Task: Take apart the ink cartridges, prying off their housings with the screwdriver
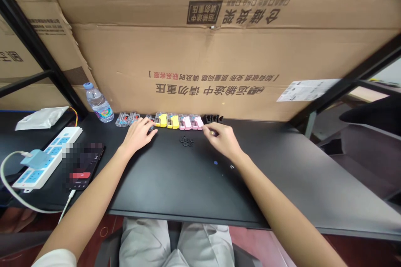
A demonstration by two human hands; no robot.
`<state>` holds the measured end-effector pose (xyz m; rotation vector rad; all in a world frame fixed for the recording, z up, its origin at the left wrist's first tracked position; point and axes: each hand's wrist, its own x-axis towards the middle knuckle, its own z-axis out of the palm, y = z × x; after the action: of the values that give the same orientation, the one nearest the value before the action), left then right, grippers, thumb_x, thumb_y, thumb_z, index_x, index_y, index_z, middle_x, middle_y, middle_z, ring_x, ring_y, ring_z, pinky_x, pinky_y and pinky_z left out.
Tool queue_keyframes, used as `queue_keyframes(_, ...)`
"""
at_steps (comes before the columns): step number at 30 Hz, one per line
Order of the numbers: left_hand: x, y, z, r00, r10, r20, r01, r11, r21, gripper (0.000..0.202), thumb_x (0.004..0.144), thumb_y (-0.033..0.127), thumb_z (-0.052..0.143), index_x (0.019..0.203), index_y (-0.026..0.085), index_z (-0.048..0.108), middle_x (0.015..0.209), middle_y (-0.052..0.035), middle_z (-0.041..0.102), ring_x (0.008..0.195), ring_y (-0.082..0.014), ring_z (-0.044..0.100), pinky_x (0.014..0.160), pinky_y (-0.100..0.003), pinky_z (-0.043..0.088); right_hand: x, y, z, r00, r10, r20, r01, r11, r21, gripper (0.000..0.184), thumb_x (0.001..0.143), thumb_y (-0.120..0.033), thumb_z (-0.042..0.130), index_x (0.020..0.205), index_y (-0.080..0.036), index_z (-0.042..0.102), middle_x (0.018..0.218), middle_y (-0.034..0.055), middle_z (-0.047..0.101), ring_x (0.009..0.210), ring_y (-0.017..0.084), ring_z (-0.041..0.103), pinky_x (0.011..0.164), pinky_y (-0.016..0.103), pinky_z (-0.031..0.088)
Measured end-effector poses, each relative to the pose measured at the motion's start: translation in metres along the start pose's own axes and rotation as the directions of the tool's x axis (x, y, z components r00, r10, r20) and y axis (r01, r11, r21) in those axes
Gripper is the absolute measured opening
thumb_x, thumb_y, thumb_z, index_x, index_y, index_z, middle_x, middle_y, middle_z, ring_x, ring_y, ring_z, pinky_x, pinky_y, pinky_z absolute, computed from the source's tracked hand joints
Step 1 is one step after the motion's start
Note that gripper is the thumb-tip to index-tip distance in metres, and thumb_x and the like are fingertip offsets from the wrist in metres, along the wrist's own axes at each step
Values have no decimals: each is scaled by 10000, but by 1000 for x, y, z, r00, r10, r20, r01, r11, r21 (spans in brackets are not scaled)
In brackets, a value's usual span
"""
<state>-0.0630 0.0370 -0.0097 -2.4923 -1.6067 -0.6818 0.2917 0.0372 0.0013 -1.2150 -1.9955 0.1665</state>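
A row of small plastic parts lines the far edge of the black desk (194, 183): clear ones (127, 119), yellow ones (167, 121), pink ones (191, 122) and black ones (213, 118). My left hand (139, 133) lies palm down, fingers stretched toward the yellow parts, fingertips close to a clear part. My right hand (221, 138) has its fingers curled, thumb and forefinger pinched at the right end of the pink parts; what they hold is too small to name. Several small black rings (186, 141) lie between my hands.
A water bottle (99, 103) stands at the back left. A phone (82, 165) on a cable and a white power strip (46, 156) lie left. A big cardboard sheet (219, 50) walls the desk's far side. Two tiny bits (215, 162) lie near my right wrist.
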Motion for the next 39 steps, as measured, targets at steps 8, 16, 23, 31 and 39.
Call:
queue_keyframes(8,-4,-10,14,995,-27,91,28,1000,-7,616,1052,480,571,1578,172,483,1573,-197,537,1463,-387,459,1193,-559,419,-16,-30,26,948,-189,258,164,980,115,275,1049,-312,550,946,-240,794,965,82,767,809,217,722,748,332,559)
queue_keyframes(16,-1,7,12,990,89,107,-81,993,-81,455,1058,350,557,1503,260,582,1550,-126,595,1491,-356,435,1197,-541,382,-17,-32,24,947,-184,265,155,980,129,267,1059,-315,557,1035,-274,820,1094,64,812,871,222,768,760,331,583)
queue_keyframes(23,-2,11,-7,995,73,75,-66,993,-94,562,944,489,739,1449,278,611,1410,-122,629,1343,-361,523,1156,-547,399,-17,-29,24,953,-181,245,153,980,127,252,1050,-300,571,1046,-279,822,1142,55,821,974,249,791,799,351,608)
queue_keyframes(31,-8,6,5,985,51,167,-33,993,-109,749,917,536,743,1579,285,501,1598,-143,528,1557,-406,338,1259,-617,241,-17,-27,22,951,-183,250,159,981,115,239,1047,-288,577,1047,-277,816,1175,61,814,996,253,795,839,366,623)
queue_keyframes(39,-4,30,-10,987,110,114,-74,958,-276,838,794,604,861,1505,286,553,1422,-113,596,1348,-372,551,1194,-522,391,-24,-39,25,917,-310,251,327,945,-30,459,1052,-297,621,1510,-313,606,1530,92,656,899,215,798,756,335,647)
